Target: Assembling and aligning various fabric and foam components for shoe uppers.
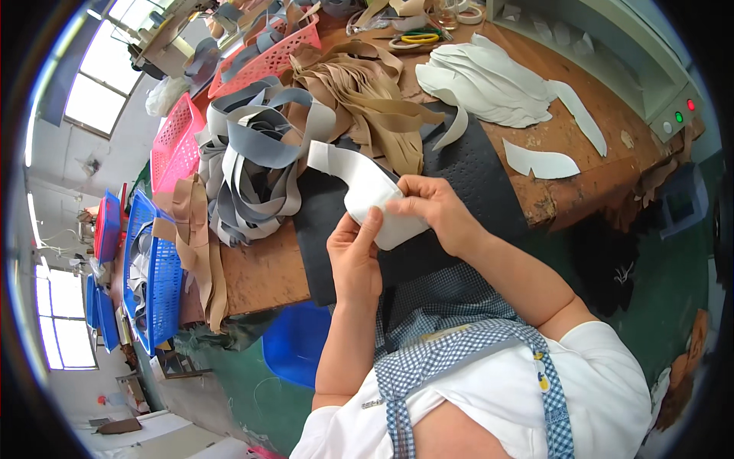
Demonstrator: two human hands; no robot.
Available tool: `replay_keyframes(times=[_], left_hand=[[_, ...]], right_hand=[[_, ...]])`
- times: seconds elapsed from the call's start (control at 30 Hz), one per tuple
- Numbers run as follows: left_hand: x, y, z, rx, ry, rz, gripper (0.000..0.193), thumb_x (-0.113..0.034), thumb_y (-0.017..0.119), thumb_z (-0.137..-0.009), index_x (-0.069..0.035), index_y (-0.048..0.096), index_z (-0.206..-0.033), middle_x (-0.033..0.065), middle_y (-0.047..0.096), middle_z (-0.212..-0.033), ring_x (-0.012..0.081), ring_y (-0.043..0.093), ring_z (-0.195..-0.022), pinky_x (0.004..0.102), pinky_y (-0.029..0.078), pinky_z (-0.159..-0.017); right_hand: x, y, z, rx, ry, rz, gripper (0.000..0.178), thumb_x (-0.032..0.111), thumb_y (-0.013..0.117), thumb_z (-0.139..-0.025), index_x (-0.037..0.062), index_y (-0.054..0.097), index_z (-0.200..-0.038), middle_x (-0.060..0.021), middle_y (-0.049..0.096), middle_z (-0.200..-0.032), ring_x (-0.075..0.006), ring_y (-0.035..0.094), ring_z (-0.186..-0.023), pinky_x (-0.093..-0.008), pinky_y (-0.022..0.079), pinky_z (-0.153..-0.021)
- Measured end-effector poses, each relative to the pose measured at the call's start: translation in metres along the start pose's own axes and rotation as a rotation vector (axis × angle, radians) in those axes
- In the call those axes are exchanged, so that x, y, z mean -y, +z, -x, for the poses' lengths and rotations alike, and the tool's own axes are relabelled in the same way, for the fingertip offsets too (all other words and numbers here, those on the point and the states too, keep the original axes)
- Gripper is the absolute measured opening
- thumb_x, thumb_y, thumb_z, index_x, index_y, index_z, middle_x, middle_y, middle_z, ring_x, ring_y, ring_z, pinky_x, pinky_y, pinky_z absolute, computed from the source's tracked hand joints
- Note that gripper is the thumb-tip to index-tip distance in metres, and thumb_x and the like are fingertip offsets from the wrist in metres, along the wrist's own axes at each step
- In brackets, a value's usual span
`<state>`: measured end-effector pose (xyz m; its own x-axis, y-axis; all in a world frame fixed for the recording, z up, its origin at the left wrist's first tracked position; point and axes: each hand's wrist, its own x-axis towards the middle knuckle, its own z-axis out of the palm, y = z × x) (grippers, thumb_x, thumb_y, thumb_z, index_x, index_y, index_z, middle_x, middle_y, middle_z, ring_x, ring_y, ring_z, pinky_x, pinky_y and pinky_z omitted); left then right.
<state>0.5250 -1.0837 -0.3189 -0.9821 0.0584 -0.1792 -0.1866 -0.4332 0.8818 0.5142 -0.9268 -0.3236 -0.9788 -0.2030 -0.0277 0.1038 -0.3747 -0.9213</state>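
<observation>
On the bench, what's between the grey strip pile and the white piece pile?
Mainly the heap of tan strips, as the head view shows.

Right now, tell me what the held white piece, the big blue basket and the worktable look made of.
White piece: leather or synthetic sheet, perhaps; smooth, matte, curving softly. Big blue basket: probably smooth plastic; evenly perforated walls. Worktable: seemingly wood; brown, dull, scuffed top.

2 hands (pixel 357 256), ≥1 wht pc (pixel 371 187) held, 2 wht pcs (pixel 541 161) R of 1 wht pile (pixel 489 84), 2 pink bskts (pixel 174 149), 3 btns (pixel 678 117).
</observation>
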Motion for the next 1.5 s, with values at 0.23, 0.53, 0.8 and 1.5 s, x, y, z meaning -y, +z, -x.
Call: replay_keyframes(times=[0.23,0.53,0.8,1.5], left_hand=[[0.007,-0.011,-0.005,-0.062,-0.017,0.104,0.028,-0.018,0.069,-0.091,-0.002,0.065,-0.113,0.0048,0.069,-0.101,0.0125,0.066,-0.089,0.0267,0.053,-0.079],[0.004,-0.015,0.002,-0.071,0.23,-0.339,0.018,-0.004,0.059,-0.095,0.004,0.059,-0.111,0.0045,0.067,-0.098,0.0072,0.061,-0.085,0.0221,0.049,-0.073],[-0.063,-0.034,0.041,0.923,0.301,-0.116,0.03,0.014,0.061,-0.077,0.013,0.064,-0.107,0.0212,0.07,-0.096,0.0253,0.071,-0.081,0.0319,0.055,-0.069],[-0.1,-0.062,0.027,0.041,0.758,-0.787,0.059,-0.001,0.057,-0.074,-0.001,0.041,-0.131,0.0146,0.054,-0.116,0.0244,0.054,-0.105,0.0359,0.043,-0.097]], right_hand=[[-0.013,-0.003,-0.001,0.106,-0.046,0.115,0.014,0.013,0.066,-0.091,0.0005,0.059,-0.094,-0.0009,0.065,-0.079,-0.0055,0.058,-0.075,-0.0229,0.048,-0.07],[0.002,-0.002,0.008,0.131,0.159,0.251,0.015,0.014,0.056,-0.098,-0.0001,0.057,-0.1,-0.0046,0.067,-0.077,-0.0084,0.062,-0.068,-0.0227,0.05,-0.06],[0.025,-0.037,-0.014,0.059,-0.48,0.263,0.054,0.052,0.04,-0.101,0.0021,0.055,-0.118,-0.0132,0.063,-0.116,-0.0186,0.059,-0.11,-0.0344,0.045,-0.095],[0.003,-0.025,-0.049,0.031,0.0,0.811,0.018,0.012,0.047,-0.097,0.0029,0.061,-0.102,-0.0108,0.064,-0.062,-0.0164,0.065,-0.054,-0.0315,0.049,-0.05]])
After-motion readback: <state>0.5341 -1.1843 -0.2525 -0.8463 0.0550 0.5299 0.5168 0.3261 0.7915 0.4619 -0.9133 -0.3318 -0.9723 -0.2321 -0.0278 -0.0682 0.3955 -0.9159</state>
